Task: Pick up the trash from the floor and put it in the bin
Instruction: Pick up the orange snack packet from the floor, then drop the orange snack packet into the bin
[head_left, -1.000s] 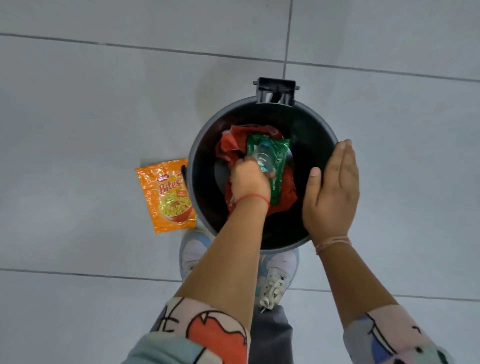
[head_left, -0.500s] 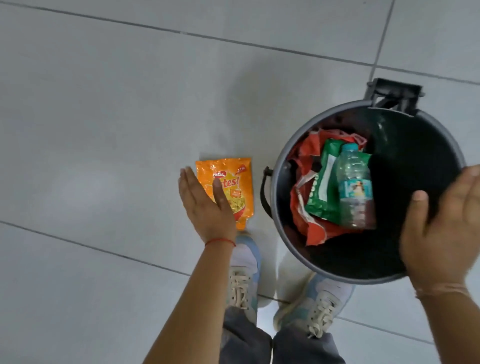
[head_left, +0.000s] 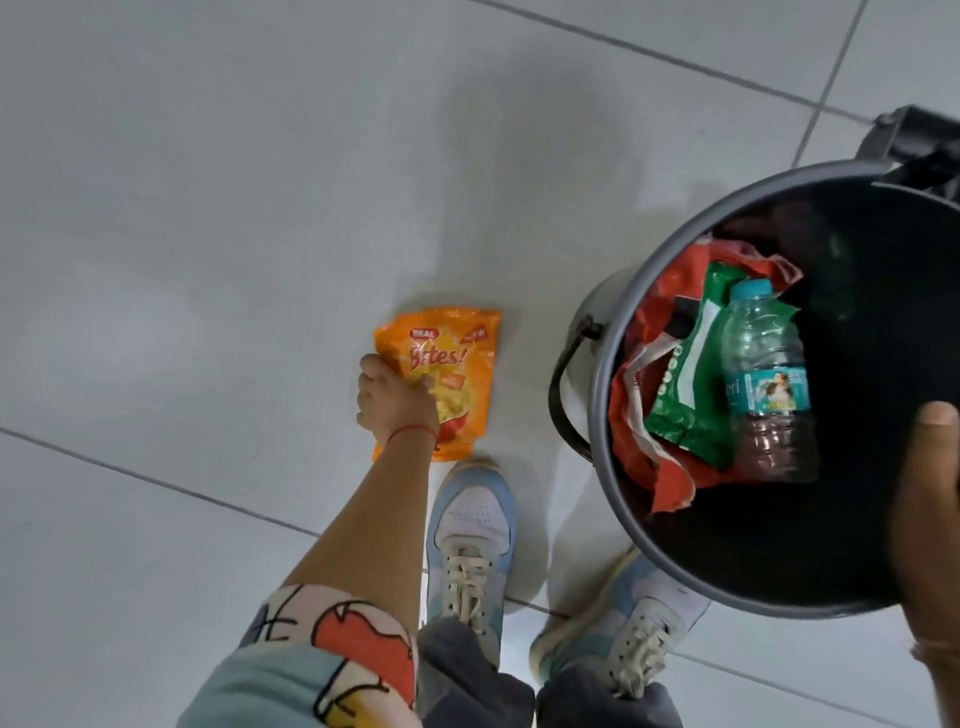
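Fingers of the left hand (head_left: 397, 397), spread flat a moment ago, now pinch one orange snack packet (head_left: 451, 374) on the floor (head_left: 208, 208); the bin (head_left: 613, 374) holds two wrappers and one bottle (head_left: 766, 374); right hand (head_left: 930, 519) hovers, grip unclear

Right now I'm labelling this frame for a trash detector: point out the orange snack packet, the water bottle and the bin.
orange snack packet (head_left: 457, 358): head view, printed front.
water bottle (head_left: 769, 384): head view, label.
bin (head_left: 613, 332): head view, left rim.
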